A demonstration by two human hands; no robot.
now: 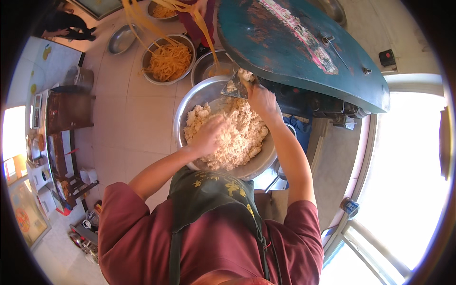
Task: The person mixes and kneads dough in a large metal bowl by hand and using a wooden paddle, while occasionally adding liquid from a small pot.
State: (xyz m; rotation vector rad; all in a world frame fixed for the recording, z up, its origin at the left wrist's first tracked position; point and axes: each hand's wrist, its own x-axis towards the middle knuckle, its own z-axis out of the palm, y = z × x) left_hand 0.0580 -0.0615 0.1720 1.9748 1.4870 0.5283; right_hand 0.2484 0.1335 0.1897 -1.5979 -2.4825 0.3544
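Observation:
A large steel bowl (184, 104) holds crumbly pale dough (244, 142) just in front of my body. My left hand (209, 134) is in the dough at the bowl's left middle, its fingers blurred and partly lost among the crumbs. My right hand (261, 102) grips a flat metal scraper (230, 92) over the back of the bowl, with clumps of dough on and beside the blade, close under the edge of a teal machine (285, 42).
Steel bowls of orange noodle strips (168, 61) sit beyond mine, with another bowl (200, 71) and an empty basin (116, 45). A co-worker (192, 21) lifts long strands. Another person (64, 23) is at upper left. A wooden cart (66, 111) stands left, a bright window (403, 166) right.

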